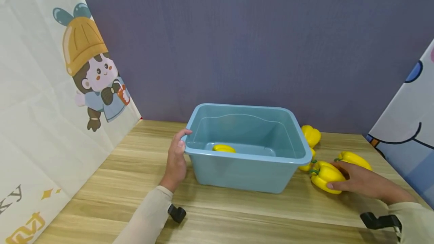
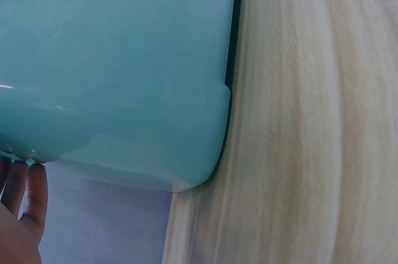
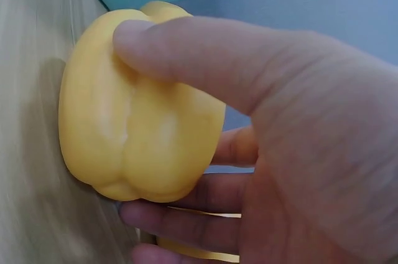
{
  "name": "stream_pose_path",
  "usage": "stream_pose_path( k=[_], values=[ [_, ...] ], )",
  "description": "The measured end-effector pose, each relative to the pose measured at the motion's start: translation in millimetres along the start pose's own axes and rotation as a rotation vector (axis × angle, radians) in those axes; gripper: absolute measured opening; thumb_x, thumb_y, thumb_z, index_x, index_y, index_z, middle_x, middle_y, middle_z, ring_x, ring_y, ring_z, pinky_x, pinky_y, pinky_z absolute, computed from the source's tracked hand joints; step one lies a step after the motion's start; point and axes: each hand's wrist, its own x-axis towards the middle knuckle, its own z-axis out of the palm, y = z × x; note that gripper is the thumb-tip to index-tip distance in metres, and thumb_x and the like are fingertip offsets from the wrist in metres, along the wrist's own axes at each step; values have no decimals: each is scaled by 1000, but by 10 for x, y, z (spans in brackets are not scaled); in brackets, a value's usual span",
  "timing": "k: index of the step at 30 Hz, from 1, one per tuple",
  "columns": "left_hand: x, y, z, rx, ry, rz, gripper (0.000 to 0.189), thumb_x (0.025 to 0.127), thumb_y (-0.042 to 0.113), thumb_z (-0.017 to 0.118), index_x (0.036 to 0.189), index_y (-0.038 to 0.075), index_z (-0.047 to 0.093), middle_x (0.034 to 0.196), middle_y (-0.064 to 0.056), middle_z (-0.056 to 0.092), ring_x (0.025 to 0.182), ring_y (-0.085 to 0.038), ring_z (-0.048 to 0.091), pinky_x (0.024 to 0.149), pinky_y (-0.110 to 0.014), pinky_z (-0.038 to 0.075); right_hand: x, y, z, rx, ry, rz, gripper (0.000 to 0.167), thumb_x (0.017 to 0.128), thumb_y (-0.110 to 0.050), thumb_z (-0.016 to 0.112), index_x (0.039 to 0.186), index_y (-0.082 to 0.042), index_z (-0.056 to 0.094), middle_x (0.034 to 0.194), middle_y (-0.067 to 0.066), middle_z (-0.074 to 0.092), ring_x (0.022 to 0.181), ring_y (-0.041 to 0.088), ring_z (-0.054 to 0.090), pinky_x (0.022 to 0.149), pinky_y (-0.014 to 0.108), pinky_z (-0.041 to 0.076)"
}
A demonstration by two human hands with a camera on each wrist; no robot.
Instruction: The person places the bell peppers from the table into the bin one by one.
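Observation:
A blue plastic bin (image 1: pixel 237 172) stands on the wooden table, with one yellow bell pepper (image 1: pixel 224 148) lying inside. My left hand (image 1: pixel 176 157) grips the bin's left rim, thumb and fingers over the edge; in the left wrist view its fingers (image 2: pixel 36 195) touch the bin's wall. To the right of the bin, my right hand (image 1: pixel 361 182) holds a yellow bell pepper (image 3: pixel 143 114) with a green stem, thumb on one side and fingers round the other. That pepper is low at the tabletop; whether it touches the wood I cannot tell.
More yellow bell peppers lie right of the bin: one at the back (image 1: pixel 310 135), one partly hidden by the bin's corner (image 1: pixel 307 163), and one behind my right hand (image 1: pixel 355 159). A dark panel (image 1: pixel 237 40) rises behind the table (image 1: pixel 135 183); printed sheets flank both sides.

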Motion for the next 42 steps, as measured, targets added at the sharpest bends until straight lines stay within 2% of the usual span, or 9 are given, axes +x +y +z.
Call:
stream_pose_path(
  k=[4,9,13,24,30,36,42],
  values=[
    [-5,4,-1,-2,-3,-9,44,101,24,28,129,2,54,131,-20,51,118,-33,48,96,-51,36,-3,-1,-3,-10,-1,8,88,93,-47,67,141,20,36,132,36,52,116,44,55,88,57,49],
    [-8,0,-7,-5,6,0,44,101,23,28,129,2,54,131,-20,52,118,-31,48,97,-45,36,-5,-22,-26,-30,-1,8,89,92,-49,67,140,20,37,133,37,50,118,47,54,89,59,47],
    [-8,-2,-9,-1,6,2,44,101,23,28,129,1,54,132,-20,52,119,-30,48,98,-42,35,-19,-30,-44,-33,0,6,88,92,-48,67,140,20,38,132,36,52,115,43,56,87,56,49],
    [-1,7,-6,-9,-9,-10,44,101,25,27,130,2,53,133,-20,50,119,-32,47,97,-53,36,-53,-35,-72,-35,5,1,83,93,-47,65,137,19,42,128,30,57,109,35,58,85,51,49],
    [-3,2,-8,-14,-4,-8,44,102,24,27,129,2,53,132,-20,51,120,-32,47,98,-49,35,-79,-61,-71,-34,47,-40,81,94,-45,66,137,20,42,128,31,56,110,38,58,85,53,50],
    [-6,-5,-11,-15,-4,-12,45,102,26,27,130,2,53,133,-19,50,121,-31,47,98,-47,34,-83,-111,-95,-34,73,-20,81,93,-47,67,138,16,43,127,26,58,107,33,58,84,50,50],
    [-12,-19,-10,-15,2,-2,45,101,23,28,129,1,54,132,-20,51,119,-28,47,98,-38,35,-96,-132,-100,4,73,5,82,93,-49,65,140,15,41,129,27,55,108,34,57,84,50,50]
  ],
)
